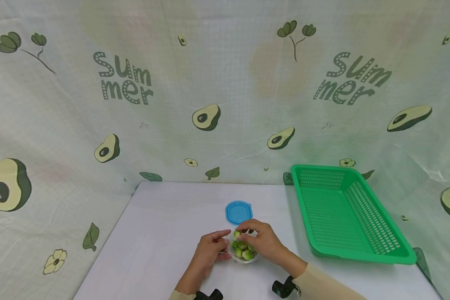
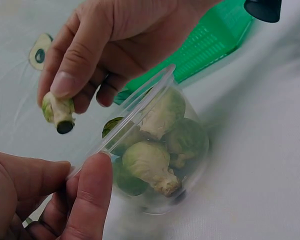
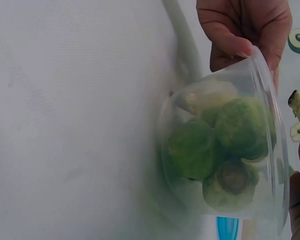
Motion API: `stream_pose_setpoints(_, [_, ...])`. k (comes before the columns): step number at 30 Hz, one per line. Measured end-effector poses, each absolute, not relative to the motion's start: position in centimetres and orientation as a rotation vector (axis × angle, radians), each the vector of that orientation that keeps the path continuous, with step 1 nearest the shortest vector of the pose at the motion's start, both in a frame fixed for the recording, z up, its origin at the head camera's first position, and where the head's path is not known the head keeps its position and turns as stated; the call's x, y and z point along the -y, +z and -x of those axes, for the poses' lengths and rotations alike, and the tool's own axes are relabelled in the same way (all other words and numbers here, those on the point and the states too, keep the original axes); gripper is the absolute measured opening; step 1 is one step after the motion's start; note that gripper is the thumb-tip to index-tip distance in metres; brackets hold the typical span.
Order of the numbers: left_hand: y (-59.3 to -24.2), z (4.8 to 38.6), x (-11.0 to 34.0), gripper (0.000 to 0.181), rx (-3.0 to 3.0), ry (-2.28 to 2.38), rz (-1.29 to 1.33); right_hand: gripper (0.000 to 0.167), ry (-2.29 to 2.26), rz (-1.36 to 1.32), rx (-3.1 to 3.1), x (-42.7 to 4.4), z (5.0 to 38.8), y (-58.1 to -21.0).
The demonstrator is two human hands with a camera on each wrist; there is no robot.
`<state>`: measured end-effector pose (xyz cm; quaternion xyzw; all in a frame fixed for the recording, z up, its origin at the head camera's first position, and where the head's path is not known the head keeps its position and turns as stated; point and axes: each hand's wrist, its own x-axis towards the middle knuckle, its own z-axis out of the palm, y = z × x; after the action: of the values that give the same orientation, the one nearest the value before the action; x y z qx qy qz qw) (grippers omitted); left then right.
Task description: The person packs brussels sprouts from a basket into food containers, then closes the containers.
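Note:
A clear plastic tub [image 3: 262, 75] stands on the white table, with several Brussels sprouts [image 2: 146, 162] inside. My left hand [image 1: 210, 249] pinches the tub's rim at its left side between thumb and fingers. Above the tub's opening, my right hand [image 1: 265, 241] holds one Brussels sprout [image 2: 57, 110] between thumb and fingertips, its cut stem pointing down in the left wrist view. That sprout is clear of the others in the tub. A round blue lid [image 1: 238, 212] lies flat just behind the tub.
To the right, a large green perforated basket [image 1: 324, 200] sits at the table's edge. A cloth backdrop [image 1: 225, 83] printed with avocados rises behind the white tabletop [image 1: 165, 225]. Small black cameras [image 1: 283, 288] are strapped to both wrists.

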<state>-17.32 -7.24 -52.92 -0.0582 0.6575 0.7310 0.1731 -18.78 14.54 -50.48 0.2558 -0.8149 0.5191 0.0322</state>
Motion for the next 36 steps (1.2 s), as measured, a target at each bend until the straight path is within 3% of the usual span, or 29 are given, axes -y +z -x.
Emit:
stream_pose_setpoints(19, [-52.5, 17.1, 7.2, 0.040, -1.872, 2.068, 0.156, 0.018, 1.352, -0.959, 2.594, -14.0, 18.9, -51.5])
stream_pose_setpoints(36, [-52.8, 17.2, 7.2, 0.040, -1.876, 2.075, 0.153, 0.021, 1.523, -0.797, 2.530, -14.3, 18.7, -51.3])
